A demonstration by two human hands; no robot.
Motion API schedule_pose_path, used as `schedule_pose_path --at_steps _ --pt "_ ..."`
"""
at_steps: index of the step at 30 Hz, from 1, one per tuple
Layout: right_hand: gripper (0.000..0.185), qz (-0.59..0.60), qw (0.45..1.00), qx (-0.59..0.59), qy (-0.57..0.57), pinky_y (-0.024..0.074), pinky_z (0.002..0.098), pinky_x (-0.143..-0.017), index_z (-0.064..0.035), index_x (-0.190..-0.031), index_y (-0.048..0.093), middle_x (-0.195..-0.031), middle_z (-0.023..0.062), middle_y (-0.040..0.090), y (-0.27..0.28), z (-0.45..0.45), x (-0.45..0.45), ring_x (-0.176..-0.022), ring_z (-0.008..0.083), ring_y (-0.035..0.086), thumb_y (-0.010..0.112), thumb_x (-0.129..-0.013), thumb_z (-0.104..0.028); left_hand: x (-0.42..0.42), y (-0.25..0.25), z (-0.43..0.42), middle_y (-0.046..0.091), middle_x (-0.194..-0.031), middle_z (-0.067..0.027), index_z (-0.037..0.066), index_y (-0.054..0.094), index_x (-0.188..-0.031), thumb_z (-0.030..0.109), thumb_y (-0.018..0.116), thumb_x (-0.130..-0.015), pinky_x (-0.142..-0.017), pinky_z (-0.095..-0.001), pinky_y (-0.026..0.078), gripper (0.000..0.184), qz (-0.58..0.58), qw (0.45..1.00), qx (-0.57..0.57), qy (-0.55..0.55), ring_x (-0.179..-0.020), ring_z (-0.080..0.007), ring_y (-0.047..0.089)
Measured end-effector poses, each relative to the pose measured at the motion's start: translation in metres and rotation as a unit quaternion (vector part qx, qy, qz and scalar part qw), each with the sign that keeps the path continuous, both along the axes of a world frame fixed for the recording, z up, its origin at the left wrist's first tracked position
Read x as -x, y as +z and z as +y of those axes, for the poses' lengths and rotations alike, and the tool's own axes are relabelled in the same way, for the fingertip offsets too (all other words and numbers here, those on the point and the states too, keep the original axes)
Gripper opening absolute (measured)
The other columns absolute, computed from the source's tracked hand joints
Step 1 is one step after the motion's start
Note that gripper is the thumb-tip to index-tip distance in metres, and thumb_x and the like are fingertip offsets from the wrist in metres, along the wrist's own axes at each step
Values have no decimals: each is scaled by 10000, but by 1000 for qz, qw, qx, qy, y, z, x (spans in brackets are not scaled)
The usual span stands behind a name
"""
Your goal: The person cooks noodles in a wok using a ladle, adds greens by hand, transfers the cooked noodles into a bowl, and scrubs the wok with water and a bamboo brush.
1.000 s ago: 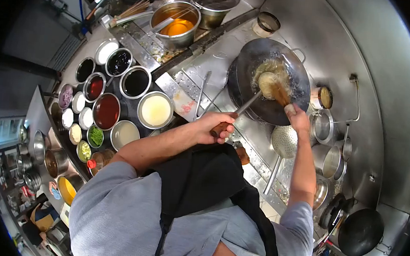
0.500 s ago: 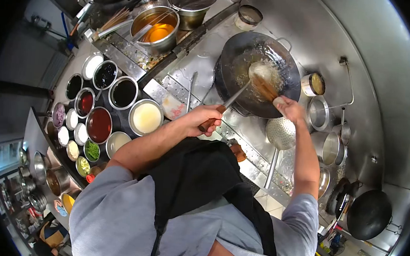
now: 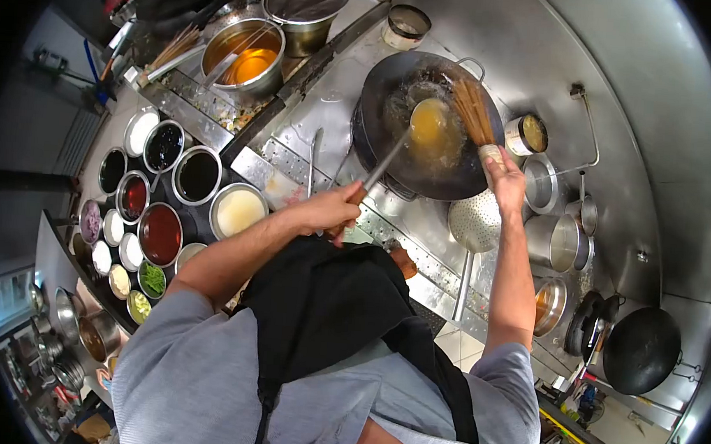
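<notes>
My left hand [image 3: 332, 210] is closed round the handle of a ladle [image 3: 392, 156], whose bowl sits inside the wok [image 3: 381, 83] with yellowish liquid in it. Cloudy liquid [image 3: 447, 152] lies in the wok below and around the ladle's bowl. My right hand [image 3: 506, 183] grips the wrapped end of a bamboo wok brush [image 3: 476, 115]. The bristles point up and to the left over the wok's right side. Just below the wok, a perforated strainer [image 3: 475, 221] rests with its handle toward me.
Bowls of sauces, including a red one [image 3: 160, 235], and chopped greens [image 3: 152, 279] stand at the left. A pot of amber oil [image 3: 243, 61] is at the upper left. Metal pots [image 3: 554, 241] and a second wok [image 3: 642, 350] are on the right.
The brush has lifted from the ladle's bowl toward the wok's upper right, its bristles now upright. In the ladle, yellow liquid now shows. The whole view has shifted slightly.
</notes>
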State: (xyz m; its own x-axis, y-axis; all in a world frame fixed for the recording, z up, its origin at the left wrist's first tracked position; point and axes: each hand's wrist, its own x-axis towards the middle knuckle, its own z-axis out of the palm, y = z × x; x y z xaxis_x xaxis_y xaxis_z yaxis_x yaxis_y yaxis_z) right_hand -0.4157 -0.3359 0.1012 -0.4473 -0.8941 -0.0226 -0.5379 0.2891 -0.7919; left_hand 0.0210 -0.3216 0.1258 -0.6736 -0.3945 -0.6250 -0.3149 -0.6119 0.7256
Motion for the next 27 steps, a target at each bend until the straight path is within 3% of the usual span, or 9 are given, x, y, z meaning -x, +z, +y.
schedule_pose_path --at_steps 4,10,13,14,17,18,22,25,27 --pt "595 -39 985 -91 142 501 268 -970 -21 -1433 602 -1204 72 754 -7 -4 -2 -1030 121 681 784 -929 -279 2 -16 14 537 -791 46 150 551 -1330 240 567 -987 -698 -374 557 355 271 883 -346 163 -560 -85 523" --pt "643 316 911 -248 96 544 366 -965 -89 -1457 589 -1166 161 761 38 -18 -34 -1060 239 722 733 -935 -437 -1 -22 31 492 -772 65 170 582 -1328 282 522 -1006 -603 -303 415 346 353 833 -399 151 -553 -75 456" --pt "618 -12 924 -348 157 553 362 -919 -73 -1445 598 -1079 142 779 18 -30 -6 -1022 229 738 729 -943 -410 -4 -27 32 482 -764 59 161 573 -1371 276 512 -1009 -582 -306 406 384 361 820 -416 153 -536 -83 446" --pt "589 31 955 -192 223 554 330 -887 -44 -1413 621 -1073 136 774 -62 -34 47 -986 216 732 729 -948 -388 -7 -29 37 479 -763 58 161 572 -1378 273 509 -1011 -579 -307 405 389 363 816 -424 151 -532 -85 444" --pt "560 219 951 -183 122 547 311 -890 -19 -1377 644 -1079 132 768 -15 -35 -4 -990 209 724 726 -953 -376 -7 -36 26 474 -757 52 152 569 -1390 264 500 -1015 -570 -305 404 397 381 809 -420 155 -523 -91 443" --pt "562 -25 957 -276 91 536 362 -945 -104 -1399 643 -1164 185 755 -15 -38 -4 -1088 284 727 714 -942 -422 -9 -38 26 472 -755 49 147 568 -1392 261 497 -1017 -568 -304 404 398 382 807 -421 159 -521 -94 443" --pt "559 307 930 -200 36 544 410 -947 -241 -1416 644 -1171 180 745 4 -25 -33 -1121 357 708 737 -907 -454 -11 -36 16 492 -756 29 136 556 -1376 207 505 -1000 -540 -300 429 385 317 852 -392 141 -511 -112 458" --pt "590 192 973 -91 -84 535 382 -951 -253 -1435 628 -1185 209 731 9 -17 -42 -1127 324 714 767 -894 -442 -25 -5 -22 562 -812 7 106 417 -1473 166 555 -965 -495 -318 478 529 48 994 -70 -64 -553 -98 548" --pt "578 37 992 51 -110 511 321 -975 -90 -1451 597 -1223 192 736 -1 -20 -29 -1109 214 701 756 -945 -322 -46 9 -46 679 -921 -97 73 364 -1491 109 563 -931 -507 -318 541 595 -114 950 207 -204 -645 -168 663"
